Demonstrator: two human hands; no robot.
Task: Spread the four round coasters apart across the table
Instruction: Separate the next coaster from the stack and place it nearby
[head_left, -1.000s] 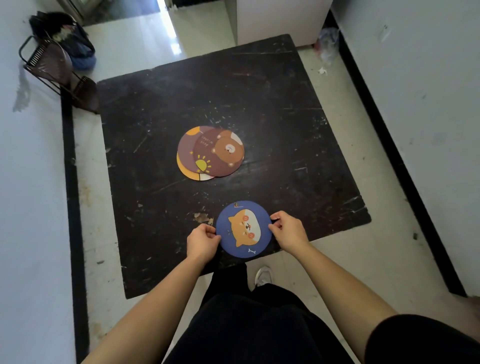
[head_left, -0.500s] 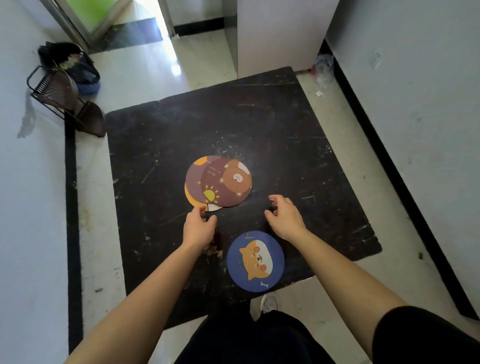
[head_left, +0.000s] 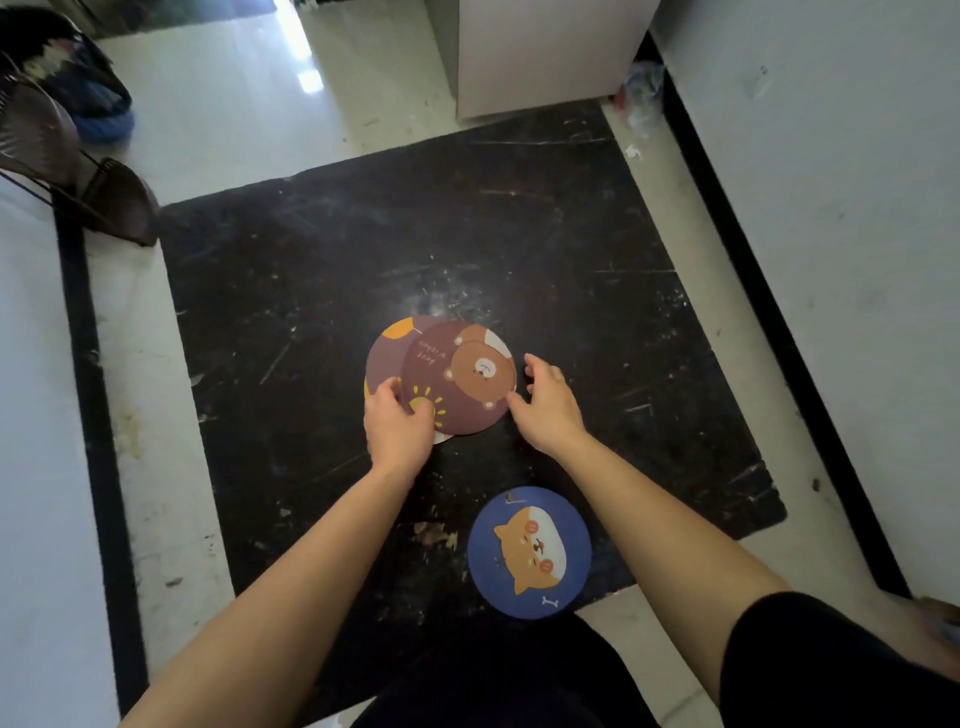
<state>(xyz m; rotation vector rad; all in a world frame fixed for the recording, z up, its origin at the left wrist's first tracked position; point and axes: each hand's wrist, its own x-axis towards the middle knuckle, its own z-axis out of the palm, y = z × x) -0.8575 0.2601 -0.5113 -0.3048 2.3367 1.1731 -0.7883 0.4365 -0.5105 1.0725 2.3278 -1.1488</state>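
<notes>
A blue coaster with an orange dog lies alone near the front edge of the black table. In the middle sits an overlapping pile: a maroon bear coaster on top, a purple coaster under it, and a yellow and white one barely showing beneath. My left hand rests on the pile's lower left edge, thumb on the bear coaster. My right hand touches the bear coaster's right edge with fingers apart.
A dark wire rack and a bag stand on the floor at the far left. A white cabinet stands behind the table. A white wall runs along the right.
Both hands let go of the blue coaster at the front edge and moved forward to the pile in the middle. The camera view shifted closer.
</notes>
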